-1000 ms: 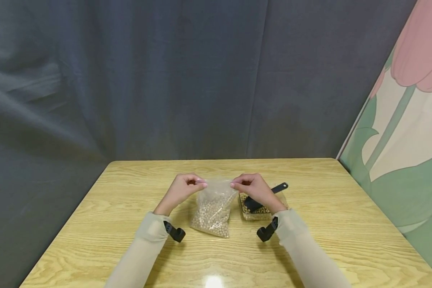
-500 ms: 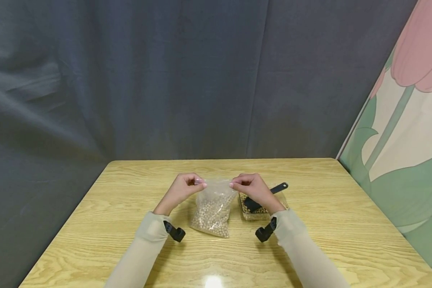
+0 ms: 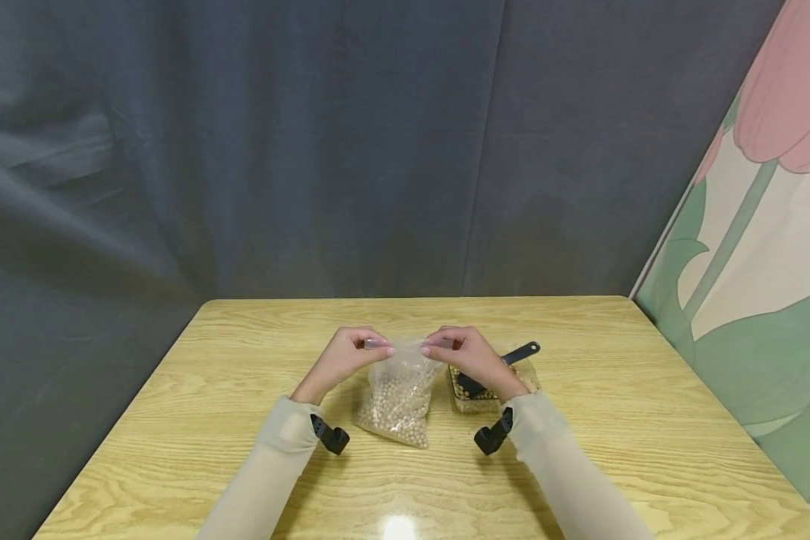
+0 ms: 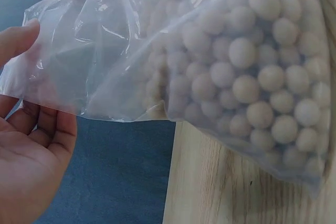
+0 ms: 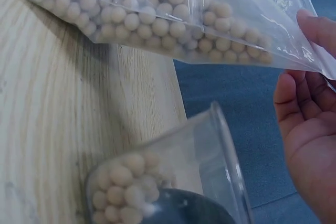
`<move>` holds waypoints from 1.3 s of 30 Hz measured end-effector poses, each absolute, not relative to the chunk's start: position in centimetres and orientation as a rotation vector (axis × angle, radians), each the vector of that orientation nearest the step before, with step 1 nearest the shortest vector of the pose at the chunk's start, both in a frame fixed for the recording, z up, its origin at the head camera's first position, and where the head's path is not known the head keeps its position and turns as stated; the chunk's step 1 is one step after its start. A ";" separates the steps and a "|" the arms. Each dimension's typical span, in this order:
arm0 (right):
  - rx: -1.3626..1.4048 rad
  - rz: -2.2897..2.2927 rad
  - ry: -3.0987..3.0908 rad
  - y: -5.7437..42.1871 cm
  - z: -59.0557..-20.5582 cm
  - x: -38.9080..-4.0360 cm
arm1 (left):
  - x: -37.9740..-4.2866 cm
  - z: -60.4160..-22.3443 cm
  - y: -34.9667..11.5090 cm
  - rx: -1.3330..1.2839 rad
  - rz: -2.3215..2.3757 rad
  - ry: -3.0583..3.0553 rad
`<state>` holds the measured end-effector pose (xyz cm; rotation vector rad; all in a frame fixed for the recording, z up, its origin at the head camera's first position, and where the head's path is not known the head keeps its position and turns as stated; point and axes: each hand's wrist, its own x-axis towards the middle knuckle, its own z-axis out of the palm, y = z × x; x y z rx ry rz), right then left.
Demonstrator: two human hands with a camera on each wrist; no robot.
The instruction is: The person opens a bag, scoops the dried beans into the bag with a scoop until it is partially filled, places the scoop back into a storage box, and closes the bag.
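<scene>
A clear plastic bag [image 3: 394, 405], its lower part filled with small round beige balls [image 4: 252, 82], stands on the wooden table. My left hand [image 3: 343, 360] pinches the left side of its top edge between thumb and fingers. At the right side of that edge, my right hand [image 3: 469, 358] pinches the film the same way. Above the balls, the upper film [image 4: 79, 51] is bare and creased. In the right wrist view, the right thumb [image 5: 317, 30] presses on the bag's corner, with the fingers curled beneath.
Just right of the bag, partly behind the right forearm, stands a clear container [image 3: 475, 405] of similar balls. A black scoop [image 3: 523, 352] lies in it, handle pointing to the back right. A dark curtain [image 3: 405, 150] hangs behind the wooden table [image 3: 243, 390].
Both hands have come closer together along the bag's top edge, the right one moving left more noticeably. The bag's base, the container and the scoop stay where they were.
</scene>
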<state>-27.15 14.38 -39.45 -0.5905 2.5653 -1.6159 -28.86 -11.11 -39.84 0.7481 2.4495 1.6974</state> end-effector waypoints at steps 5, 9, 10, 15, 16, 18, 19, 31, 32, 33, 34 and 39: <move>-0.602 -1.634 2.564 14.2 -39.7 -27.3 | -28.9 -39.8 -10.9 0.800 1.681 2.488; -0.609 -1.635 2.576 14.1 -39.7 -27.3 | -29.0 -39.7 -10.8 0.804 1.668 2.527; -0.611 -1.633 2.582 14.1 -39.7 -27.3 | -29.0 -39.7 -10.8 0.801 1.661 2.539; -0.638 -1.631 2.613 13.9 -39.5 -27.1 | -28.9 -39.5 -10.6 0.777 1.626 2.589; -0.646 -1.635 2.612 13.9 -39.5 -27.1 | -28.9 -39.5 -10.6 0.774 1.622 2.594; -0.661 -1.640 2.611 13.8 -39.6 -27.2 | -28.8 -39.5 -10.6 0.770 1.619 2.600; -0.668 -1.640 2.609 13.8 -39.6 -27.2 | -28.8 -39.4 -10.6 0.769 1.623 2.597; -0.580 -1.631 2.551 14.0 -39.5 -27.3 | -29.0 -39.8 -10.4 0.710 1.708 2.463; -0.578 -1.631 2.547 14.0 -39.5 -27.3 | -29.0 -39.8 -10.4 0.694 1.713 2.452; -0.573 -1.631 2.542 13.9 -39.5 -27.3 | -29.0 -39.9 -10.4 0.687 1.716 2.444; -0.577 -1.628 2.539 13.9 -39.5 -27.3 | -29.0 -39.9 -10.3 0.683 1.719 2.439; -0.607 -1.600 2.538 13.7 -39.4 -27.5 | -29.0 -40.0 -10.1 0.691 1.730 2.422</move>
